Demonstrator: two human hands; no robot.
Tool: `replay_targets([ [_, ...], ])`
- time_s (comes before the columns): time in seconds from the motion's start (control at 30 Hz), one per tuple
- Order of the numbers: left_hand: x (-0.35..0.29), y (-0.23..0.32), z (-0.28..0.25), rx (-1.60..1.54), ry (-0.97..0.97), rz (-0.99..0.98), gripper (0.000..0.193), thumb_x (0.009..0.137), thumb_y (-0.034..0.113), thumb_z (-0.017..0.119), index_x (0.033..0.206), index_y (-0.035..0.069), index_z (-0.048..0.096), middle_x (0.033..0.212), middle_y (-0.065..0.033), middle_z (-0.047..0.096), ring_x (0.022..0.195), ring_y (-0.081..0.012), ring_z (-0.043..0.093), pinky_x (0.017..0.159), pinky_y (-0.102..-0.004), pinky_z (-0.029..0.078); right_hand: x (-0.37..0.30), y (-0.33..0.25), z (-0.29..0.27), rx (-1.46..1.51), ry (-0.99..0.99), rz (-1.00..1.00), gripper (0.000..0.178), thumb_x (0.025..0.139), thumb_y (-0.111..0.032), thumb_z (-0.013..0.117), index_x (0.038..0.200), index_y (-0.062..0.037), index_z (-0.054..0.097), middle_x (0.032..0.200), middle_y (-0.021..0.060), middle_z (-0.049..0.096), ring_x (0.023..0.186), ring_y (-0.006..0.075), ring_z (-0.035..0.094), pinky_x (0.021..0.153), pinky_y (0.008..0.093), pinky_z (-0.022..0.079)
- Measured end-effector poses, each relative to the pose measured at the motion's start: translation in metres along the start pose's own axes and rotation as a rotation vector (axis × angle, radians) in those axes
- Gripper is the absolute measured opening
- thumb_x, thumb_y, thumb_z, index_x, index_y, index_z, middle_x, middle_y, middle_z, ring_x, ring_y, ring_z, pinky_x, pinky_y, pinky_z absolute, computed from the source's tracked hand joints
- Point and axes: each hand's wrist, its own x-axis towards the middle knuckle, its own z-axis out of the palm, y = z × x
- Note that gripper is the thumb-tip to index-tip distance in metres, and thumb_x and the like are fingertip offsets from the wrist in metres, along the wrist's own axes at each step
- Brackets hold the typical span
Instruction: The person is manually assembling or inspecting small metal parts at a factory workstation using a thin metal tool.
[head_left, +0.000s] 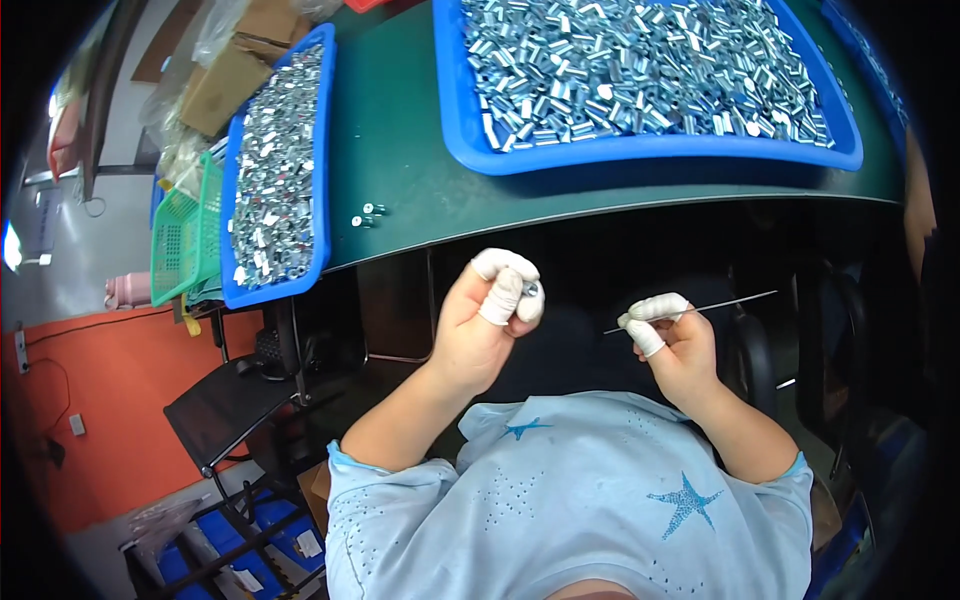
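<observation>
White finger cots cover the fingertips of both my hands. My left hand (pixel 480 325) is closed around a small shiny metal sleeve (pixel 530 289), whose end shows between thumb and fingers. To the right, my right hand (pixel 680 345) pinches a thin straight metal rod (pixel 735 301). The rod's short end points left toward the sleeve, and a clear gap lies between them. Both hands are held in front of the table's near edge, above my lap. A large blue tray (pixel 600 152) beyond them is heaped with similar shiny metal sleeves.
A narrower blue tray (pixel 327 150) of small metal parts stands at the left of the green table (pixel 390 150). Two loose metal pieces (pixel 370 214) lie near the table edge. Farther left are a green basket (pixel 180 240), cardboard boxes (pixel 225 88) and a black chair (pixel 235 400).
</observation>
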Motion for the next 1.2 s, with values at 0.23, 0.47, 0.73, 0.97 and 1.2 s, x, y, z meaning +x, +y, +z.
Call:
replay_targets([
  [0.23,0.004,-0.030,0.014,-0.272,-0.089,-0.150,0.018,0.095,0.024,0.040,0.094,0.008,0.049,0.066,0.0000,0.046,0.055,-0.0086,0.036,0.051,-0.0222,0.029,0.002,0.005,-0.002,-0.123,-0.019,-0.069,0.013,0.082,0.000,0.059,0.093,-0.0007,0.052,0.089,0.0104,0.061,0.066,0.0096,0.058,0.055,0.0201,0.047],
  [0.47,0.008,-0.040,0.018,-0.326,-0.154,-0.212,0.019,0.095,0.026,0.041,0.096,0.008,0.047,0.066,0.0001,0.045,0.055,-0.0080,0.035,0.050,-0.0221,0.029,0.005,0.008,-0.005,-0.167,0.001,-0.068,0.013,0.082,0.000,0.059,0.092,-0.0005,0.052,0.089,0.0109,0.062,0.067,0.0105,0.059,0.055,0.0204,0.048],
  [0.73,0.012,-0.043,0.025,-0.362,-0.179,-0.272,0.020,0.094,0.028,0.041,0.096,0.008,0.047,0.065,-0.0002,0.045,0.054,-0.0080,0.035,0.050,-0.0221,0.029,0.007,0.006,-0.009,-0.212,-0.001,-0.072,0.011,0.081,0.000,0.059,0.090,0.0011,0.054,0.088,0.0108,0.062,0.068,0.0118,0.060,0.056,0.0212,0.049],
  [0.97,0.015,-0.043,0.030,-0.327,-0.187,-0.290,0.021,0.095,0.028,0.040,0.096,0.009,0.047,0.065,-0.0005,0.045,0.054,-0.0082,0.035,0.051,-0.0224,0.029,0.010,0.007,-0.011,-0.241,0.002,-0.099,0.009,0.081,0.000,0.060,0.088,0.0020,0.055,0.086,0.0112,0.062,0.072,0.0136,0.062,0.061,0.0226,0.051],
  [1.2,0.016,-0.031,0.046,-0.278,-0.182,-0.306,0.020,0.094,0.028,0.041,0.095,0.008,0.047,0.065,-0.0017,0.046,0.054,-0.0093,0.036,0.051,-0.0230,0.030,0.014,0.001,-0.009,-0.141,0.049,-0.120,0.008,0.079,-0.002,0.063,0.086,0.0016,0.060,0.083,0.0097,0.062,0.065,0.0141,0.061,0.057,0.0228,0.050],
])
